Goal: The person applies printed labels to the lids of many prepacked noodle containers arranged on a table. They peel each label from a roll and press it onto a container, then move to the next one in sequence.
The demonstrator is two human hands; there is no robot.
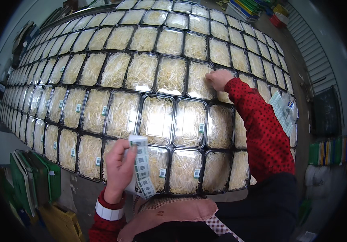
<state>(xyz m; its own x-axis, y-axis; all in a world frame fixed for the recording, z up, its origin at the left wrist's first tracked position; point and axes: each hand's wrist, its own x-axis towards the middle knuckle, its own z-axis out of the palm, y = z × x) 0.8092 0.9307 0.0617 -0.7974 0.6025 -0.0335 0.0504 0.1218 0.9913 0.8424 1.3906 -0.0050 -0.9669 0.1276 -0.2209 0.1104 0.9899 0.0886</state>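
Note:
My left hand is closed on a strip of stickers, white and green with printed square codes, hanging over the near trays. Stretched far forward, my right hand rests over a clear-topped black tray of bean sprouts. Its fingers are bent together at the tray's right edge; whatever they pinch, if anything, is hidden. Small green-and-white stickers sit on several packs, such as the near pack and the one behind it. The pack beside that shows bright glare and no visible sticker.
Sheets of stickers and a white roll lie on the trays at the right. Green crates and a yellow crate stand at the lower left. Colourful stacked crates are at the right, others at the far end.

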